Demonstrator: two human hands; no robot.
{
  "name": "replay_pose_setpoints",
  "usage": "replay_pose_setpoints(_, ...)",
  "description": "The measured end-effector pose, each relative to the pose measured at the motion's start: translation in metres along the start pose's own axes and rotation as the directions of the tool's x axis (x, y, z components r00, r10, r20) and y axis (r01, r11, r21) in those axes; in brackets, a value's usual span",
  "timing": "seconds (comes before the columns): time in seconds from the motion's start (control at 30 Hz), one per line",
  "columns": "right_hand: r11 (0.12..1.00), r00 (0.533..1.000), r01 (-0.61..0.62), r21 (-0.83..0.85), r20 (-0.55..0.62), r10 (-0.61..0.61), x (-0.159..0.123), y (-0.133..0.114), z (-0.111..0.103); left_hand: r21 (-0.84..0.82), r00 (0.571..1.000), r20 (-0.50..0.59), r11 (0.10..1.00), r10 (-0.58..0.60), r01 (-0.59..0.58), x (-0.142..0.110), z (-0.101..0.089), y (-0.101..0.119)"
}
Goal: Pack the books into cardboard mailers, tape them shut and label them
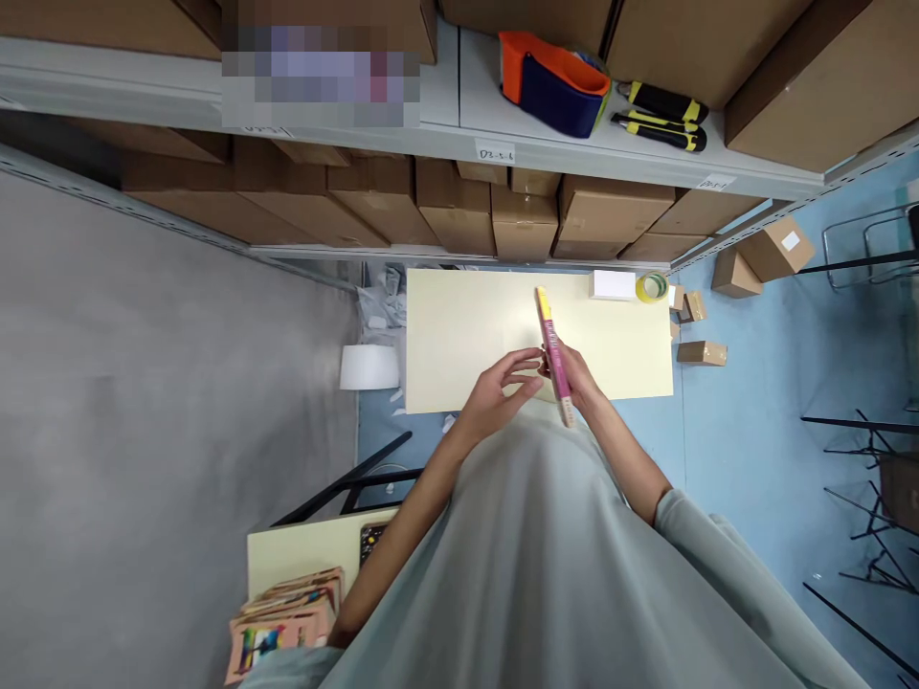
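My right hand [574, 375] grips a thin pink and yellow book [552, 352] held on edge above the cream table [459, 335]. My left hand [503, 385] sits beside it, fingers curled and touching the book's left side near its lower end. Both forearms reach out from a pale grey-green shirt.
A white box [613, 284] and a roll of tape [652, 287] lie at the table's far edge. Shelves of cardboard boxes [524, 220] stand behind, with a tape dispenser [556, 84] and utility knives [661, 117] on top. A stack of books [287, 622] sits lower left; small boxes [702, 352] lie on the blue floor.
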State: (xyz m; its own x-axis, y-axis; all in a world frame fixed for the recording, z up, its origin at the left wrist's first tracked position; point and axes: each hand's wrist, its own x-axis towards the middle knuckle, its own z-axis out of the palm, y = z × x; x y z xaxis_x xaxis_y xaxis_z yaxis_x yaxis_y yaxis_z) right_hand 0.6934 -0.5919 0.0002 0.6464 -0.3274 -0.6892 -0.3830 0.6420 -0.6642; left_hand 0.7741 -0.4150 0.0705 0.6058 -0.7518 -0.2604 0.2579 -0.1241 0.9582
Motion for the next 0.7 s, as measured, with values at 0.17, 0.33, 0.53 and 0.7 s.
replay_pose_setpoints(0.17, 0.998, 0.991, 0.038, -0.041, -0.126, -0.043, -0.002, -0.013, -0.005, -0.142, 0.958, -0.207, 0.975, -0.197, 0.170, 0.006, -0.021, -0.019)
replay_pose_setpoints(0.33, 0.997, 0.998, -0.012, -0.075, -0.055, 0.008, -0.003, -0.021, -0.009, -0.250, 0.869, -0.290, 0.908, -0.400, 0.335, 0.012, -0.043, -0.041)
replay_pose_setpoints(0.53, 0.952, 0.952, -0.307, 0.021, 0.027, 0.306, 0.015, -0.012, 0.001, -0.608, 0.730, 0.002, 0.579, -0.683, 0.543, 0.027, -0.061, -0.063)
replay_pose_setpoints(0.7, 0.916, 0.917, -0.400, 0.040, -0.004, 0.400, 0.020, 0.006, 0.003, -0.715, 0.683, 0.120, 0.415, -0.721, 0.563, 0.030, -0.058, -0.076)
